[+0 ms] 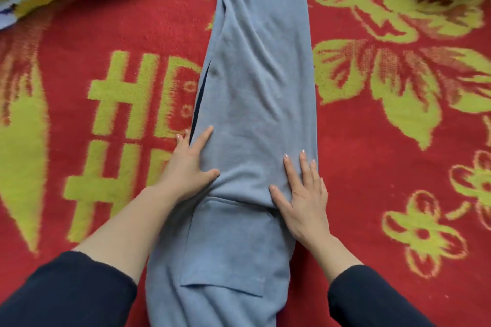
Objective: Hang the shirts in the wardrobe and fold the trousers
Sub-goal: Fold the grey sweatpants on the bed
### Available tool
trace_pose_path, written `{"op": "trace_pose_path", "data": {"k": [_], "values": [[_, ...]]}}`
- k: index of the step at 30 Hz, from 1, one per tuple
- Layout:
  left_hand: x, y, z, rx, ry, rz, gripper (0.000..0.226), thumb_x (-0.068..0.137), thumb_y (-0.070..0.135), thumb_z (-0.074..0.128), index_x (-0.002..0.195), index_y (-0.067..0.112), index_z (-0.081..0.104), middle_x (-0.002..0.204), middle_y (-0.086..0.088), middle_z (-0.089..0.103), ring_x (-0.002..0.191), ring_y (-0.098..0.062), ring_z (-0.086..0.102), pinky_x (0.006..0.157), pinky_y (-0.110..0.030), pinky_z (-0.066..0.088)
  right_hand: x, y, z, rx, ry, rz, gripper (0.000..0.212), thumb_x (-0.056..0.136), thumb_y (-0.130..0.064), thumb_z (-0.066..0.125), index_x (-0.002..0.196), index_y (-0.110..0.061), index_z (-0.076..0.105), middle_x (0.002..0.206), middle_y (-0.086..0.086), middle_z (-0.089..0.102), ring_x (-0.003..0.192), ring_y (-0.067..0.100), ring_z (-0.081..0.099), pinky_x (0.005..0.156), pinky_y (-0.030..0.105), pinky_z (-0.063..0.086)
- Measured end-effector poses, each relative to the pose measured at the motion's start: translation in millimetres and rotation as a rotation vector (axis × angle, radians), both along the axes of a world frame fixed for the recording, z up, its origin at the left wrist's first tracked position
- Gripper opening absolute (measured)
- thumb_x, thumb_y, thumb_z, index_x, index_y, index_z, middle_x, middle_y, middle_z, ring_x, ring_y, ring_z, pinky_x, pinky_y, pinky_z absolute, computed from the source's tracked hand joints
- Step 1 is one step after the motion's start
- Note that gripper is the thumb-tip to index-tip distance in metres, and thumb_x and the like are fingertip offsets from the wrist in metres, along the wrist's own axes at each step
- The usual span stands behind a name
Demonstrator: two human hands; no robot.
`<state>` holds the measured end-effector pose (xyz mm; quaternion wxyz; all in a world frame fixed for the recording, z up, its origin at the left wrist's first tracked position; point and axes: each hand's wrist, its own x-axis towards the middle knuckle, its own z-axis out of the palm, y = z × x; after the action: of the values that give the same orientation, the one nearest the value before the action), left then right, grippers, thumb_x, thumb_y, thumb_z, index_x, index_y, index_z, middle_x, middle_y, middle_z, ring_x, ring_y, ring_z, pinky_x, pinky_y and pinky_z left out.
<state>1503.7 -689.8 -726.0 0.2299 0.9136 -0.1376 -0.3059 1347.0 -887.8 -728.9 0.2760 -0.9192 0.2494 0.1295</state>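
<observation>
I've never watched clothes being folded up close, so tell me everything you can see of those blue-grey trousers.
The trousers are blue-grey, of soft knit-looking cloth, laid lengthwise on a red and yellow-green patterned blanket, running away from the person. A patch pocket faces up near the person; a dark slit shows on the left edge. Light wrinkles cross the cloth. The left hand and right hand press flat on either side, fingers straight.
</observation>
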Motion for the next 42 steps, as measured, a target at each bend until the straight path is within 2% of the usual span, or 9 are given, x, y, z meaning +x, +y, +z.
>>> {"op": "trace_pose_path", "data": {"k": [6,9,15,23,29,32,36,39,42], "values": [[-75.0,37.5,10.8,-0.065,0.008,0.114,0.081,0.084,0.024,0.069,0.149,0.035,0.023,0.153,-0.009,0.032,0.143,-0.026,0.025,0.111,-0.031,0.027,-47.5,57.7,9.8,0.129,-0.109,-0.679,0.086,0.079,-0.029,0.075,0.150,-0.020,0.026,0.146,0.010,0.036,0.132,0.030,0.033,0.106,0.043,0.027],[-100.9,55.8,14.5,-0.111,0.017,0.181,0.083,0.080,0.016,0.071,0.148,0.032,0.028,0.146,-0.005,0.044,0.130,-0.024,0.045,0.101,-0.029,0.038,-79.6,78.2,7.1,0.207,-0.087,-0.666,0.063,0.078,-0.025,0.077,0.129,-0.005,0.047,0.125,0.015,0.048,0.119,0.031,0.044,0.101,0.038,0.034],[-169.9,75.6,20.9,-0.158,0.075,0.323,0.088,0.080,0.012,0.070,0.150,0.033,0.021,0.142,-0.009,0.040,0.129,-0.024,0.041,0.098,-0.020,0.028,-128.9,96.0,11.8,0.555,0.066,-0.620,0.022,0.078,-0.039,0.074,0.087,-0.020,0.068,0.082,-0.007,0.072,0.081,0.012,0.068,0.076,0.035,0.055],[-255.3,94.6,37.7,-0.099,0.233,0.445,0.083,0.085,0.028,0.067,0.148,0.042,0.016,0.143,-0.006,0.045,0.125,-0.028,0.049,0.101,-0.035,0.041,-188.4,101.0,35.3,0.862,0.040,-0.509,0.014,0.087,-0.009,0.067,0.100,-0.016,0.066,0.090,-0.009,0.070,0.074,-0.006,0.064,0.062,0.007,0.047],[-294.6,74.8,79.5,-0.430,0.333,0.525,0.079,0.080,0.017,0.074,0.145,0.034,0.032,0.141,0.006,0.044,0.123,-0.012,0.048,0.106,-0.034,0.040,-226.8,57.4,63.5,0.678,-0.032,-0.536,0.050,0.086,-0.017,0.068,0.130,-0.014,0.046,0.129,0.004,0.058,0.103,0.012,0.059,0.082,0.025,0.049],[-321.5,65.0,94.8,-0.421,0.384,0.454,0.078,0.081,0.016,0.073,0.146,0.034,0.033,0.138,0.007,0.048,0.120,-0.010,0.050,0.101,-0.027,0.041,-255.8,44.1,86.7,0.599,-0.141,-0.328,0.077,0.088,-0.012,0.063,0.151,-0.030,0.023,0.149,-0.018,0.032,0.130,0.001,0.038,0.107,0.026,0.034],[-365.7,75.9,103.1,-0.336,0.770,0.458,0.074,0.080,0.015,0.074,0.142,0.036,0.040,0.131,0.006,0.056,0.108,-0.010,0.059,0.094,-0.029,0.050,-304.7,35.2,106.7,0.671,0.167,-0.214,0.031,0.090,-0.004,0.054,0.101,-0.025,0.075,0.102,-0.018,0.070,0.094,0.005,0.064,0.071,0.016,0.050],[-393.2,87.5,107.5,-0.244,1.102,0.452,0.062,0.086,0.013,0.066,0.141,0.031,0.043,0.089,0.009,0.068,0.068,-0.006,0.059,0.060,-0.021,0.052,-333.9,29.8,111.6,0.865,0.448,-0.377,0.018,0.086,-0.009,0.061,0.087,-0.010,0.079,0.074,-0.003,0.069,0.065,0.014,0.055,0.055,0.023,0.045],[-392.2,87.6,111.0,-0.237,1.115,0.417,0.043,0.089,0.017,0.063,0.131,0.023,0.055,0.077,0.009,0.067,0.054,-0.002,0.055,0.048,-0.018,0.047,-335.6,23.6,112.5,0.956,0.483,-0.423,0.020,0.083,-0.016,0.066,0.092,0.000,0.074,0.074,0.009,0.061,0.066,0.021,0.053,0.054,0.025,0.045]]}}
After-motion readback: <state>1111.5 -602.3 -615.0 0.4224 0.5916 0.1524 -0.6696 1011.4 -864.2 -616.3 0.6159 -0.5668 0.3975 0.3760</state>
